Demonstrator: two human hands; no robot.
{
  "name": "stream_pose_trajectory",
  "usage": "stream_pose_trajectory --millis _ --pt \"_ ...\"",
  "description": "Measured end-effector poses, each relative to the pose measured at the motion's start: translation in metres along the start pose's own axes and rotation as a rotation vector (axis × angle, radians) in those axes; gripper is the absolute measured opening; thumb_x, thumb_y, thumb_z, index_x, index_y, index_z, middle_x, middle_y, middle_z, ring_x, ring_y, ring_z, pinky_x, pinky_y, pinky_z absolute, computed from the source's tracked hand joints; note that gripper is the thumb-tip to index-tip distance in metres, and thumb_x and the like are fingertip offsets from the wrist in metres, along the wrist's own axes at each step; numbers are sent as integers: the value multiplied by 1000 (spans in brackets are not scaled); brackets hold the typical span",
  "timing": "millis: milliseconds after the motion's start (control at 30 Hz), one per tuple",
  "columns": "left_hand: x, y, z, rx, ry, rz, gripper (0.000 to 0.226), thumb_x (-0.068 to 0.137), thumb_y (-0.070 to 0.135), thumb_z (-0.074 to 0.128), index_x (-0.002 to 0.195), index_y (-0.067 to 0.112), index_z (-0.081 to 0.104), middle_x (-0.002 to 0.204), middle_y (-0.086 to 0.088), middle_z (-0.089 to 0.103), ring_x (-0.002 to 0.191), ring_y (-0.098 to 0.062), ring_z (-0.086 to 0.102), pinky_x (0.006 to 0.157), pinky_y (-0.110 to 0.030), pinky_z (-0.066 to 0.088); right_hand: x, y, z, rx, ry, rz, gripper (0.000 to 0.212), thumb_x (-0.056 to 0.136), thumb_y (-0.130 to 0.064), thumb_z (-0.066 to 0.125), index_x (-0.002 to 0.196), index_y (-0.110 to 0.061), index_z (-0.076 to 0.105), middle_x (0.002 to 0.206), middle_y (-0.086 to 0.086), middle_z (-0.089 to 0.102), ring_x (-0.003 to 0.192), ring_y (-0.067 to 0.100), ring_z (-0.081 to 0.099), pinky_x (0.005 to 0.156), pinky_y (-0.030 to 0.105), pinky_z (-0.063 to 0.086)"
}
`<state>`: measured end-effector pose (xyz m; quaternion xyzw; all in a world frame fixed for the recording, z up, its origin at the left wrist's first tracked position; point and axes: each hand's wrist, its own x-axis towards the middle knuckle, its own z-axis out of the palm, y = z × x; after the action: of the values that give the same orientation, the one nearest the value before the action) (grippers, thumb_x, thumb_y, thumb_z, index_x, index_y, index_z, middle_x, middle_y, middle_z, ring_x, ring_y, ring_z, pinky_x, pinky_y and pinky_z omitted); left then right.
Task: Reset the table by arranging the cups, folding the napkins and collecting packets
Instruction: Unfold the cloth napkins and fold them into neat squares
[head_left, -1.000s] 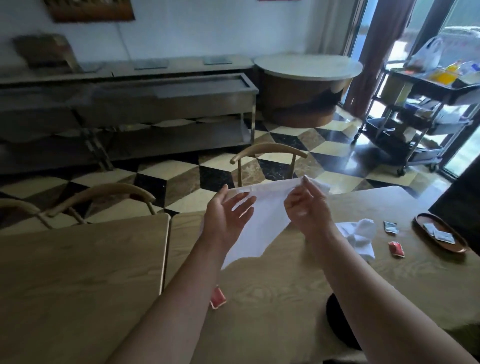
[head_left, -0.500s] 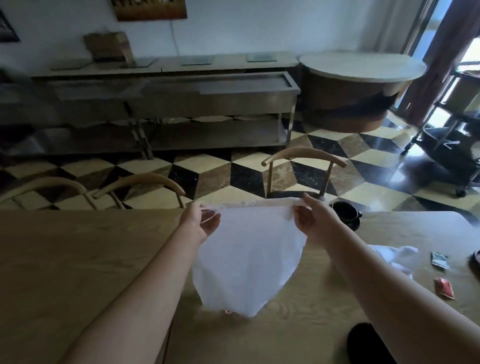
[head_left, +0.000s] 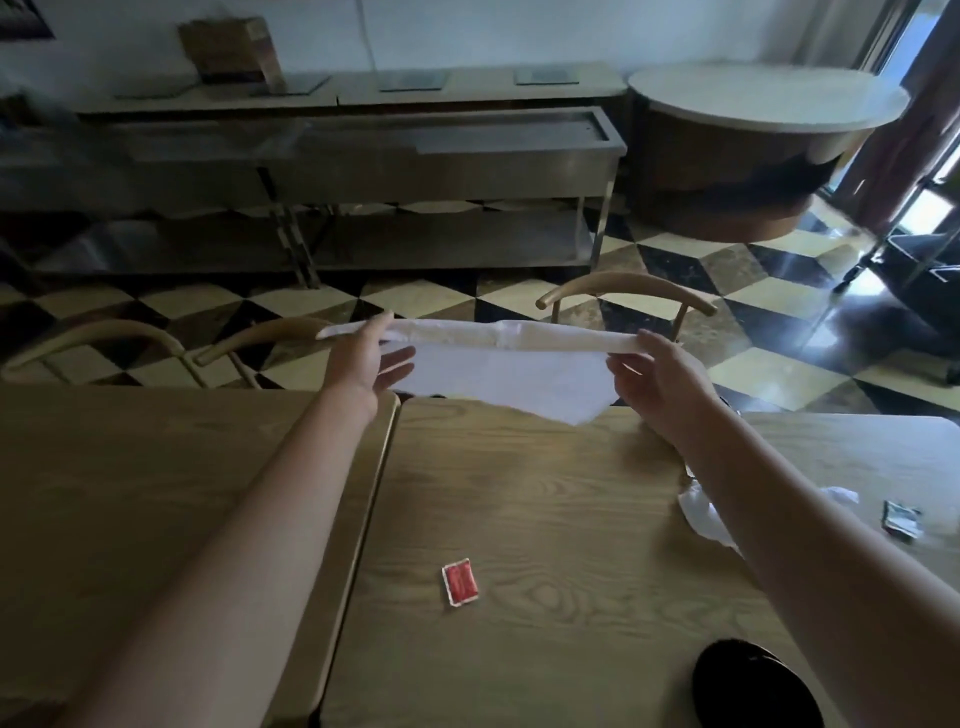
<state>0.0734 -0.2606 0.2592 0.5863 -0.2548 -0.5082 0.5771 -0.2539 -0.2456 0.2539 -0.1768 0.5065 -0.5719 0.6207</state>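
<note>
A white napkin (head_left: 498, 364) is stretched out flat in the air above the far edge of the wooden table (head_left: 545, 519). My left hand (head_left: 366, 358) pinches its left end, with the lower fingers spread. My right hand (head_left: 657, 376) pinches its right end. A loose corner of the cloth hangs down toward the table. A red packet (head_left: 460, 581) lies on the table near its middle. A second, crumpled white napkin (head_left: 706, 512) lies at the right, partly behind my right forearm. A dark packet (head_left: 901, 517) lies beyond it.
A black round object (head_left: 753, 686), possibly a cup, sits at the table's near right edge. A second wooden table (head_left: 156, 493) adjoins on the left. Three chair backs (head_left: 623, 291) stand along the far side. A steel counter and a round table are behind.
The napkin hung down as a wide sheet between my hands; now my hands have moved farther apart and higher, and the cloth is drawn out into a long flat band.
</note>
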Motion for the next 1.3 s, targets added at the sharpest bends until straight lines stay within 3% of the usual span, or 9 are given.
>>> stream_pose_trajectory --millis 100,200,400,533,700,867,967,1100,1300 --pt "-10 -29 -22 50 2 -24 34 81 41 72 103 17 67 94 -9 73 75 -18 75 62 -30 59 -11 23 -14 -76 36 47 11 95 -23 64 93 -13 64 73 6 75 61 14 72 51 22 53" --pt "-18 -70 -48 115 33 -122 39 74 43 76 102 17 69 87 -8 73 71 -20 72 57 -30 55 -21 59 -37 -97 49 100 6 95 -25 63 93 -19 62 74 3 70 60 11 69 52 22 51" --pt "-43 -183 -102 145 94 -466 38 89 27 66 120 6 61 96 -16 68 78 -28 66 63 -32 53 -48 156 -92 -130 213 331 5 95 -18 61 93 -13 60 75 10 64 65 19 61 44 20 49" --pt "-71 -233 -135 136 94 -759 16 94 22 59 97 6 59 55 -11 67 45 -22 65 37 -22 47 -59 209 -127 -116 333 480 6 93 -9 60 89 -10 57 67 8 61 47 14 60 39 18 46" --pt "-99 -273 -166 151 156 -929 23 94 22 60 80 4 59 56 -11 67 61 -22 62 41 -22 47 -78 261 -161 -181 455 570 5 92 -4 55 93 -8 58 73 10 62 51 15 61 40 19 48" --pt "-120 -297 -192 165 173 -989 23 91 19 63 75 3 62 49 -6 66 60 -21 62 45 -25 45 -101 288 -186 -223 550 629 13 94 -2 45 90 -7 55 60 11 66 38 13 63 41 23 53" --pt "-124 -303 -203 142 183 -993 23 93 20 62 77 4 63 50 -5 67 53 -18 64 43 -22 47 -111 291 -195 -236 598 600 10 93 -2 48 89 -7 55 66 11 63 37 11 62 40 22 51" --pt "-110 -300 -203 114 185 -938 24 94 20 60 77 3 63 50 -4 66 48 -16 63 43 -22 48 -111 284 -201 -250 607 551 11 92 -4 55 81 -5 57 46 2 63 38 9 62 38 16 47" --pt "-75 -269 -179 79 217 -703 14 92 12 58 79 9 58 67 -9 62 58 -17 59 39 -19 47 -89 249 -184 -328 522 306 34 79 2 58 64 -20 38 48 -3 32 44 12 34 37 18 29"
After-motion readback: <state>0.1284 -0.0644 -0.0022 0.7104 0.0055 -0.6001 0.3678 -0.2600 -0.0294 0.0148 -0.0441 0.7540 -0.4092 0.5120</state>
